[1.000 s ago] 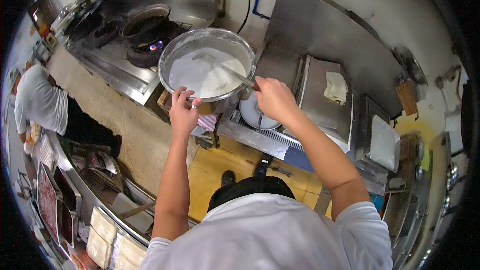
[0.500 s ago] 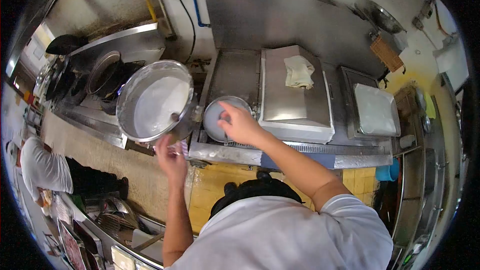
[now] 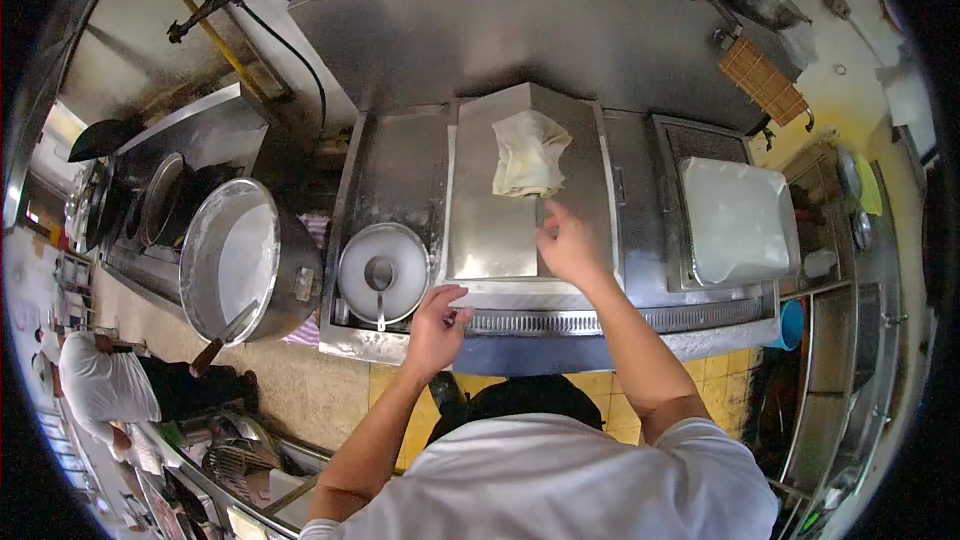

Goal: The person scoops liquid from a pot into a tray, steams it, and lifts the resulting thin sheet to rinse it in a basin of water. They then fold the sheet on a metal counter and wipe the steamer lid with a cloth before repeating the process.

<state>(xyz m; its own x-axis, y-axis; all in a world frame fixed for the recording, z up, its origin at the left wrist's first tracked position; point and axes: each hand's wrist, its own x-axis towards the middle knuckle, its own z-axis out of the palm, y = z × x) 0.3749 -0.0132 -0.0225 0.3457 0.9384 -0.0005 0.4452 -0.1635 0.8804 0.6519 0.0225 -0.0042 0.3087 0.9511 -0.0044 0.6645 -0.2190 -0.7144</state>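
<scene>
My right hand [image 3: 570, 244] is over the sloped steel lid [image 3: 495, 235], its index finger stretched toward a folded cream cloth [image 3: 530, 152] lying on top. A small gap seems to separate the fingertip from the cloth. Near the front edge of the steel counter, my left hand [image 3: 437, 330] has loosely bent fingers and holds nothing visible. Just left of it, a round metal pan [image 3: 408, 252] contains a pale whitish content and a small ladle [image 3: 380, 275], handle pointing toward me.
Farther left stands a large pot [image 3: 298, 285] of white liquid, with a wooden-handled utensil [image 3: 215, 343] over its rim. A paper-lined tray [image 3: 740, 230] is on the right. A wire basket [image 3: 765, 80] hangs on the wall. Another person [image 3: 105, 380] is at far left.
The view has shifted right. My right hand has gone from above the round pan to the lid near the cloth. My left hand has left the large pot's side for the counter's front edge.
</scene>
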